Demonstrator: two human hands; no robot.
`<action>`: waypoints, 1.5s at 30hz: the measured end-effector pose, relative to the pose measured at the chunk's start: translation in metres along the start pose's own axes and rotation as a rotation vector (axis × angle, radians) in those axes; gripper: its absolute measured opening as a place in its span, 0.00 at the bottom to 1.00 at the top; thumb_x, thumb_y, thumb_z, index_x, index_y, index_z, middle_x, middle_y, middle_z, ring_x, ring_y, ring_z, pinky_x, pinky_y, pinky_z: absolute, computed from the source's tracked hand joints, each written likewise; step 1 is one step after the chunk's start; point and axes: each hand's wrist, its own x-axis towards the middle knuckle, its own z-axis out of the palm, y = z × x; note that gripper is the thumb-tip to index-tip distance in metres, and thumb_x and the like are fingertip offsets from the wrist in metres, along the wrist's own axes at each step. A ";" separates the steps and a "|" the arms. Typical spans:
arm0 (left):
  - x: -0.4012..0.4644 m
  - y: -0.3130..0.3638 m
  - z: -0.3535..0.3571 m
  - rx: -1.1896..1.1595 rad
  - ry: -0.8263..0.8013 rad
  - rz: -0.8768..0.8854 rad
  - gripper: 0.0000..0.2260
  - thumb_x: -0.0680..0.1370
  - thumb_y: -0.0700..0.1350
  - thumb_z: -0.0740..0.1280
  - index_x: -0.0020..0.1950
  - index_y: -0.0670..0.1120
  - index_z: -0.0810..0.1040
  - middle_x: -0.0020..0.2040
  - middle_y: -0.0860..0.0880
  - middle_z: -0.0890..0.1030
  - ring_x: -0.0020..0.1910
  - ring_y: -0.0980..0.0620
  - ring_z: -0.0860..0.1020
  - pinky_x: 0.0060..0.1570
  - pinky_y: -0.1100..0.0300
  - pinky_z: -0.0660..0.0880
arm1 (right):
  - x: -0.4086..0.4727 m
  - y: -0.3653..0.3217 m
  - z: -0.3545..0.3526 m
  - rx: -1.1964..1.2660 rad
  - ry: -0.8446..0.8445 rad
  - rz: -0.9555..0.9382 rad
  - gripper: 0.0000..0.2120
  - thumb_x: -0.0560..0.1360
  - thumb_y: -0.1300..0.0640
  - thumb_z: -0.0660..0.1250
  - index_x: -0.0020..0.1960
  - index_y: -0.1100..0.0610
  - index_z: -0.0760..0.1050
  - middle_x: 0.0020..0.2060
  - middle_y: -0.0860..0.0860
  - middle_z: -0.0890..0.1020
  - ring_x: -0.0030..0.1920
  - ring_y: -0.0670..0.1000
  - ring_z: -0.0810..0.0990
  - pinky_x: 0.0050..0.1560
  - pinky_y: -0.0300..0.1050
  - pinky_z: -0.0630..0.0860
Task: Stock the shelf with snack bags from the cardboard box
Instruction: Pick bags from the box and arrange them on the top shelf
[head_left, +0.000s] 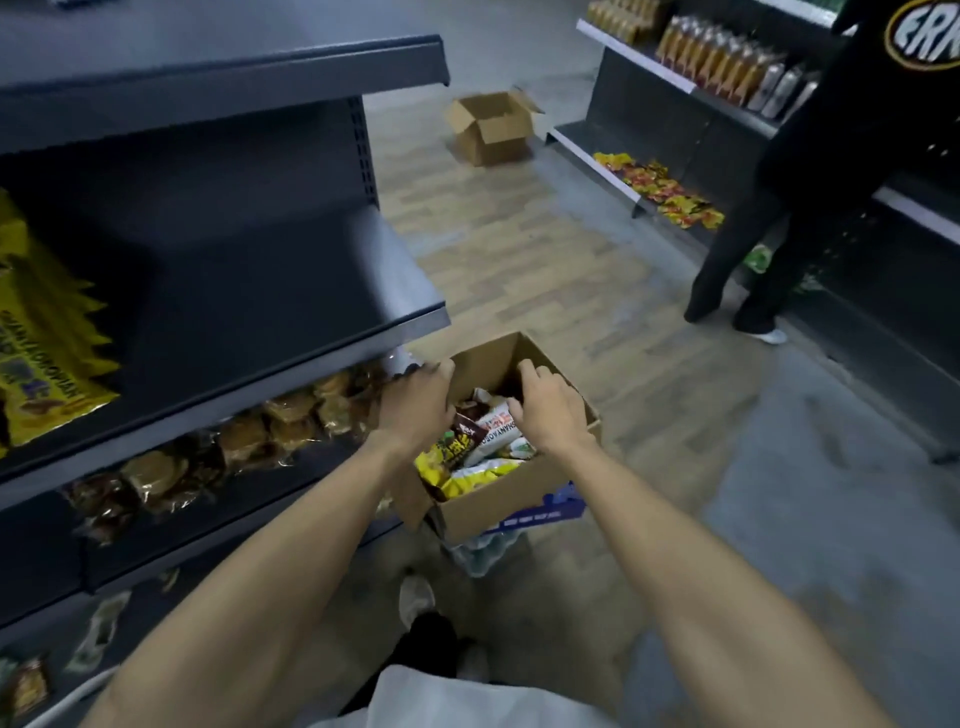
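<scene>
An open cardboard box sits low in front of me, holding several snack bags in yellow, brown and white. My left hand reaches over the box's left side, fingers curled down over a brown bag. My right hand is inside the box with curled fingers on a white bag. The dark shelf to my left is mostly bare, with yellow snack bags at its far left.
The shelf below holds wrapped brown pastries. A second open cardboard box stands on the floor farther down the aisle. A person in black stands at the right-hand shelving, which carries packets and bottles. My shoes are below the box.
</scene>
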 end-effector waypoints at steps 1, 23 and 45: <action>0.003 0.002 0.006 -0.011 -0.011 0.005 0.12 0.74 0.45 0.66 0.55 0.46 0.70 0.48 0.45 0.78 0.45 0.40 0.78 0.31 0.55 0.67 | 0.000 0.006 0.003 -0.002 -0.015 0.015 0.17 0.76 0.51 0.65 0.62 0.56 0.67 0.51 0.55 0.77 0.52 0.58 0.78 0.47 0.53 0.75; 0.091 -0.008 0.134 -0.144 -0.389 0.076 0.16 0.75 0.48 0.67 0.61 0.47 0.71 0.55 0.46 0.75 0.56 0.43 0.75 0.45 0.51 0.74 | 0.070 0.047 0.052 0.048 -0.584 0.359 0.16 0.77 0.64 0.57 0.64 0.60 0.69 0.62 0.62 0.76 0.62 0.63 0.76 0.57 0.53 0.73; 0.130 0.016 0.242 0.053 -0.551 0.054 0.31 0.80 0.40 0.60 0.79 0.55 0.51 0.62 0.42 0.72 0.58 0.42 0.74 0.54 0.51 0.72 | 0.111 0.077 0.146 -0.043 -0.901 0.326 0.26 0.80 0.60 0.58 0.76 0.56 0.56 0.70 0.59 0.67 0.68 0.62 0.71 0.63 0.53 0.70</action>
